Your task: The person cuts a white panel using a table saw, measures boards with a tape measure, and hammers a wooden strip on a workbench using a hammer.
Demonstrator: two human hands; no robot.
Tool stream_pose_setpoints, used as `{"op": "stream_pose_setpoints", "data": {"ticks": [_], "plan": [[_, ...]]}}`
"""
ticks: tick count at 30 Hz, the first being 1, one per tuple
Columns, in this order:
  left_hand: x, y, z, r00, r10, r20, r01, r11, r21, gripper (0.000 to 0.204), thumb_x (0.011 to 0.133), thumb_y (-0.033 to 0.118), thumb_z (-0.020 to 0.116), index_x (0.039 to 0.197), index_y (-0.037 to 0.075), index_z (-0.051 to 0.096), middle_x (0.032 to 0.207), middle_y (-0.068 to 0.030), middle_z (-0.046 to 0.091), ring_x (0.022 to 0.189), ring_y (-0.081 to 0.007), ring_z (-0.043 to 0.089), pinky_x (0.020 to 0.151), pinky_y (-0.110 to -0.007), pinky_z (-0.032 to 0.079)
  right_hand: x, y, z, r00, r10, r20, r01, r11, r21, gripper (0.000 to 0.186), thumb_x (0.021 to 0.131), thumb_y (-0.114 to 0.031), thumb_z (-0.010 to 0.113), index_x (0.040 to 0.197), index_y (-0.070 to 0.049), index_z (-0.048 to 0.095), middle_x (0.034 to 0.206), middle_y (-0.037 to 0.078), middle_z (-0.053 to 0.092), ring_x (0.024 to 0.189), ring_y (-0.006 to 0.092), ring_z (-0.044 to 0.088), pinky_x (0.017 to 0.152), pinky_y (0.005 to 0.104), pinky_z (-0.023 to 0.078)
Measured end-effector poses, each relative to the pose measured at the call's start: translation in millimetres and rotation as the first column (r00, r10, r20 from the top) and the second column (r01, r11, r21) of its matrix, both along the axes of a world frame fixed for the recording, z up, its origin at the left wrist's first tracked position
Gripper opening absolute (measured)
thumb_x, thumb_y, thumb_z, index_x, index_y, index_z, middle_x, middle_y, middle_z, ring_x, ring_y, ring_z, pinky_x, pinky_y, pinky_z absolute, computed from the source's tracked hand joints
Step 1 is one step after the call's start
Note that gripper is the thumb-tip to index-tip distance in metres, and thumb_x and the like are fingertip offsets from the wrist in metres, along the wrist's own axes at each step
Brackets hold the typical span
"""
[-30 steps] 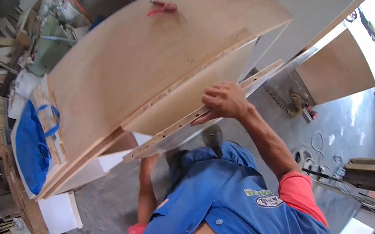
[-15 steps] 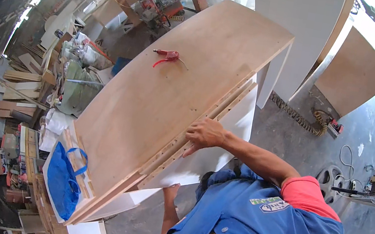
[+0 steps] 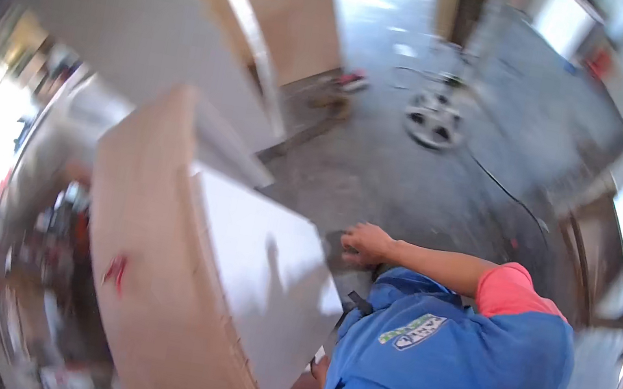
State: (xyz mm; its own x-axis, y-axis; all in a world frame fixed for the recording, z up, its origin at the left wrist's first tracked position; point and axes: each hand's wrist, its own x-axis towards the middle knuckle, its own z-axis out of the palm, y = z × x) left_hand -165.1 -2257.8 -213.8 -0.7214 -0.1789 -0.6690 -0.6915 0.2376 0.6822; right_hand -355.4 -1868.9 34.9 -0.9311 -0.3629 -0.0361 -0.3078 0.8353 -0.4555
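The right hand (image 3: 367, 245) has come off the white board (image 3: 256, 276), so it is loose and free, while the board sits along the box (image 3: 147, 241) and the left hand's (image 3: 319, 369) grip I cannot tell.

Workshop, woodworking: grey concrete floor (image 3: 388, 178); large plywood-topped carcass (image 3: 158, 226), near left, with white panel (image 3: 263, 285) at its side; red hand tool (image 3: 115, 272) lying on top; brown board (image 3: 295, 19), upright, far; second red tool (image 3: 353, 81) on floor near it; spoked reel (image 3: 433, 119) with dark cable (image 3: 506, 190), far right; blurred clutter (image 3: 70, 208), left
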Motion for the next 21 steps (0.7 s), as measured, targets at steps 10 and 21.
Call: {"op": "stream_pose_setpoints", "data": {"ticks": [10, 21], "plan": [[-147, 75, 10, 0.815, -0.569, 0.107, 0.568, 0.822, 0.041, 0.029, 0.086, 0.023, 0.06, 0.104, 0.001, 0.062, 0.102, -0.0135, 0.064, 0.099, -0.0277, 0.06, 0.09, -0.04, 0.047, 378, 134, -157, -0.196, -0.853, 0.484, 0.894, 0.047, 0.446, 0.048, 0.081, -0.045, 0.062, 0.104, -0.005, 0.071, 0.11, 0.019, 0.067, 0.107, 0.035, 0.063, 0.09, 0.0451, 0.051], [-186, 241, 11, 0.361, -0.915, 0.178, 0.931, 0.364, -0.018, 0.024, 0.087, 0.02, 0.058, 0.099, 0.0, 0.06, 0.094, -0.0137, 0.062, 0.093, -0.0276, 0.061, 0.086, -0.04, 0.05, 560, 102, -358, -0.45, -0.587, 0.673, 0.891, -0.339, 0.301, 0.034, 0.082, -0.029, 0.057, 0.103, -0.005, 0.07, 0.107, 0.02, 0.067, 0.1, 0.0365, 0.065, 0.089, 0.0429, 0.052]]}}
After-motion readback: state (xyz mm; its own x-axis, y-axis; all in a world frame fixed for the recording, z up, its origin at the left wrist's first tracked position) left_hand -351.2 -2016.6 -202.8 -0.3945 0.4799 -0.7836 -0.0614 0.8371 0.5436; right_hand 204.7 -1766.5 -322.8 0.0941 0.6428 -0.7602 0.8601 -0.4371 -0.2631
